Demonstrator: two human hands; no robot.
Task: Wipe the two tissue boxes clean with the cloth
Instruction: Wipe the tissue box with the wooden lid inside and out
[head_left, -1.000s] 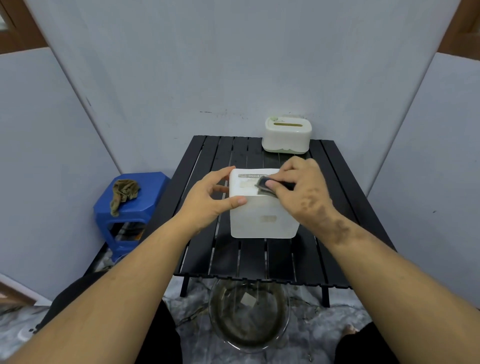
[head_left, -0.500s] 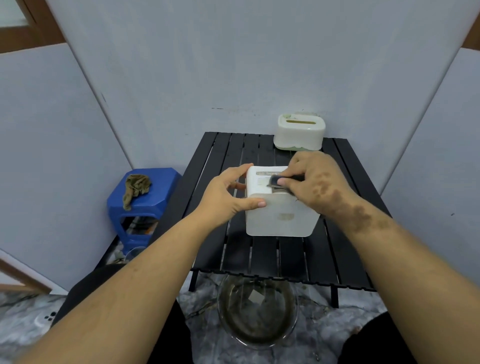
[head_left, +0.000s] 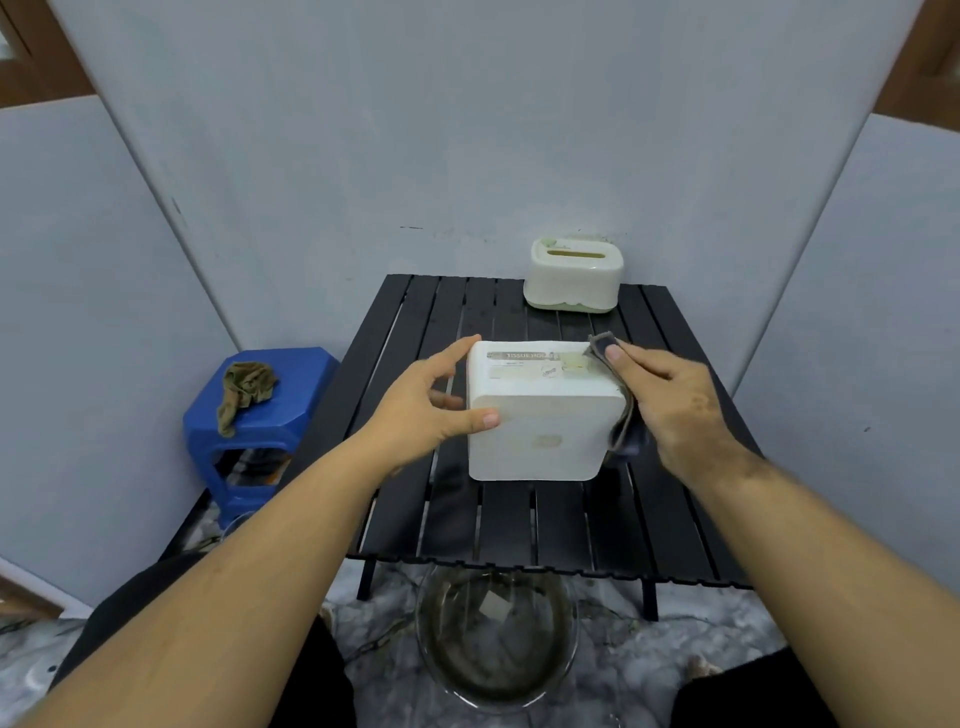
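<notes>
While braced by the left hand (head_left: 426, 410), thumb on the near face and fingers spread wide along the left side, stands upright near the middle of the black table (head_left: 519, 525): white tissue box (head_left: 540, 421), label on top. Pressed against its right side by the right hand (head_left: 675, 410): the grey cloth (head_left: 621, 431), pinched under the thumb at the top corner and hanging down the wall, fingers curled behind it. Looks light, so likely to skid left or twist on the slats if pushed harder from the right than the loose left-hand hold can answer. Could also snag the paper label with the cloth's edge and lift or tear it. Might leave the back and left faces unwiped while covered or out of sight. Still to do, by the look of it: second tissue box (head_left: 571, 280), cream, well apart at the far edge by the wall. Compared with a moment ago: cloth and right hand now off the top label and round on the right face; thumb now at the far right corner; left hand much as it was.
</notes>
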